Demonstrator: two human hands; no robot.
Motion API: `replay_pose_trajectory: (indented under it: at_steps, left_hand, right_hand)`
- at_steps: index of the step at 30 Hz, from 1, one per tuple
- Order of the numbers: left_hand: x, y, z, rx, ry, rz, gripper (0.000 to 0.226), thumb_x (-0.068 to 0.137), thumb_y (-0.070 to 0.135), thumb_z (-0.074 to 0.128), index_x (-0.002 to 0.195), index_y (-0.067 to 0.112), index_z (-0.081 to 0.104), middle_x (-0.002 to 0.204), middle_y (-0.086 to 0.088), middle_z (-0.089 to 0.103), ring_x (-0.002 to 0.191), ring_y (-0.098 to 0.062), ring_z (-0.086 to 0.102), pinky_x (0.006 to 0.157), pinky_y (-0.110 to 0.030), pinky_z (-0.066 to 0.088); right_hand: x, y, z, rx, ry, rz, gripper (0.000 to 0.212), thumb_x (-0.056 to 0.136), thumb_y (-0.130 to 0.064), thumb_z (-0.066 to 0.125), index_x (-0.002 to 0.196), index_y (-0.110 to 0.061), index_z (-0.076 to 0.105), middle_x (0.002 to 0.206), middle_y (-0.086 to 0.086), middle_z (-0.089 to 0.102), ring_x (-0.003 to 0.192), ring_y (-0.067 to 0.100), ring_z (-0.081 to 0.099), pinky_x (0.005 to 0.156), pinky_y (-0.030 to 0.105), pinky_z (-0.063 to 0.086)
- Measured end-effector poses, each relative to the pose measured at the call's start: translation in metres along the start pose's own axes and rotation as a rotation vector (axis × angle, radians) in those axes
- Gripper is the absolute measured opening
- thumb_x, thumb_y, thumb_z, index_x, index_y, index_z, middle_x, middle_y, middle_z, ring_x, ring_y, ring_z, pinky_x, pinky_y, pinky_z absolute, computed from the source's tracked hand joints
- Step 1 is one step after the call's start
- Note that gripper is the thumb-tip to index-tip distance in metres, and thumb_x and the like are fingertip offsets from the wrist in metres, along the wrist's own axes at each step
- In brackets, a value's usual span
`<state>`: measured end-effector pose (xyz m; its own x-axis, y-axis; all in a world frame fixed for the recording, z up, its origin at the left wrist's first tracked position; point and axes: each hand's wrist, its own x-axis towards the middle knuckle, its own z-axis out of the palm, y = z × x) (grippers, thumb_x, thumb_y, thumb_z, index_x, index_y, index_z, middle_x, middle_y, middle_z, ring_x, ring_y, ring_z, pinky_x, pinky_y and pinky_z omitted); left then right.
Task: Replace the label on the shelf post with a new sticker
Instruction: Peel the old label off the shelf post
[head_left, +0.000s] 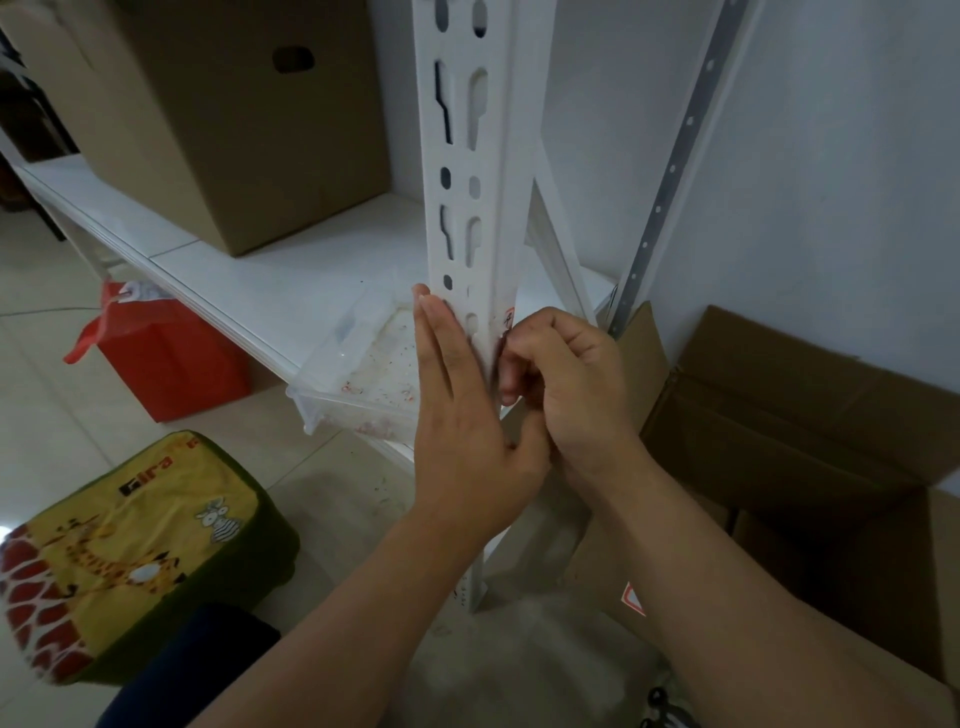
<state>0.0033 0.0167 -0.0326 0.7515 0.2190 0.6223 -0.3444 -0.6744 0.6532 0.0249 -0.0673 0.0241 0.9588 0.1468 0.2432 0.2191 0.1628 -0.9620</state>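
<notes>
The white slotted metal shelf post (470, 208) stands upright, its long axis running vertically through the middle of the view, and everything else is placed from it. The person's left hand (462, 415) lies flat against the post's front face, fingers straight and together, pointing up along the post. The right hand (561, 384) sits just to the right of the post at the same height, its fingers curled in and pinching at the post's right edge. There a small white label with red markings (508, 318) shows just above the right fingertips, on the post's side face; whether the fingers grip the label itself or a peeled corner of it cannot be told, as the knuckles hide the contact.

The right hand is the nearer one to the label, touching or almost touching it, while the left hand is on the adjoining face and seems to steady the post. The label lies along the post's length, so any peel would likely run up or down that edge.

Left of the post, a clear plastic tray (358, 374) rests on the white shelf board (260, 291).
</notes>
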Motion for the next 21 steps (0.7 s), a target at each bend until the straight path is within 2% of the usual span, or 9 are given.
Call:
replay_pose_trajectory:
  at_steps: [3,8,12,16,21]
  left_hand:
    - [0.0,0.0,-0.002,0.022,-0.007,0.014,0.1,0.084,0.021,0.058,0.15,0.005,-0.015,0.161,-0.015,-0.01,0.143,0.005,-0.016,0.101,0.007,0.007]
    - [0.0,0.002,-0.004,0.041,-0.004,0.006,0.097,0.086,0.025,0.059,0.15,0.003,-0.011,0.161,-0.015,-0.006,0.139,0.012,-0.017,0.096,0.01,0.007]
    - [0.001,0.002,-0.004,0.032,0.006,0.003,0.1,0.086,0.023,0.063,0.15,0.003,-0.011,0.162,-0.013,-0.006,0.141,0.01,-0.014,0.096,0.01,0.009]
    - [0.001,0.002,-0.003,0.008,-0.002,-0.008,0.105,0.084,0.017,0.068,0.15,0.004,-0.013,0.162,-0.012,-0.008,0.142,0.009,-0.013,0.098,0.009,0.008]
    - [-0.001,0.002,-0.003,0.01,-0.006,-0.009,0.101,0.085,0.022,0.062,0.15,0.005,-0.013,0.161,-0.009,-0.008,0.14,0.012,-0.016,0.096,0.01,0.008]
  right_hand:
    - [-0.001,-0.002,-0.002,0.07,-0.027,0.016,0.022,0.09,0.002,0.048,0.07,0.003,0.056,0.054,0.007,0.053,0.05,0.014,0.05,0.054,0.023,0.049]
    - [-0.001,-0.008,0.0,-0.073,0.019,0.024,0.019,0.091,-0.007,0.054,0.076,0.002,0.062,0.052,0.002,0.059,0.047,0.01,0.056,0.055,0.019,0.052]
    - [-0.003,-0.016,0.001,-0.158,0.031,0.026,0.017,0.091,-0.01,0.057,0.078,-0.001,0.065,0.055,0.001,0.064,0.05,0.011,0.06,0.057,0.019,0.054]
    - [-0.003,-0.018,0.006,-0.195,0.08,0.02,0.02,0.091,-0.009,0.056,0.073,-0.005,0.065,0.05,-0.004,0.062,0.045,0.006,0.057,0.053,0.015,0.051]
    - [-0.006,-0.017,0.005,0.001,0.062,0.1,0.022,0.089,-0.002,0.052,0.069,0.0,0.062,0.053,0.007,0.059,0.047,0.015,0.056,0.054,0.022,0.052]
